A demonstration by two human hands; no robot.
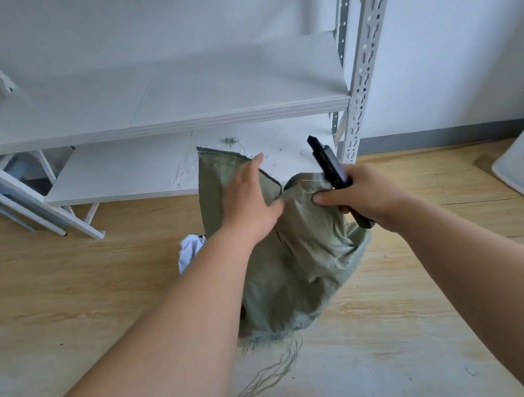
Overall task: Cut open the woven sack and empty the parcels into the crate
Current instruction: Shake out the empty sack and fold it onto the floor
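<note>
In the centre of the frame, the woven sack (297, 261) stood slumped on the wooden floor (423, 310), just in front of the lowest shelf (121, 175) of the white rack. My left hand (248, 207) lay flat on its upper flap, fingers (250, 173) spread and pressing the cloth rather than gripping it. My right hand (355, 198) was clenched round a black cutter (330, 164) whose tip pointed up toward the upper right, while the thumb and forefinger of that same hand also pinched the sack's hemmed rim.

The cloth looked thin and soft; it folded and sagged wherever I was not holding it, and loose threads (267, 377) trailed from its frayed lower edge across the floor. I judged it light and a little slippery, and likely to fray more if tugged at a cut edge. The stitched hem seemed the firmest place to take hold, one hand at each side of the mouth. Something white (189, 246) peeped out at the sack's left side, perhaps a parcel; I could not tell. No crate was clearly in view.
</note>
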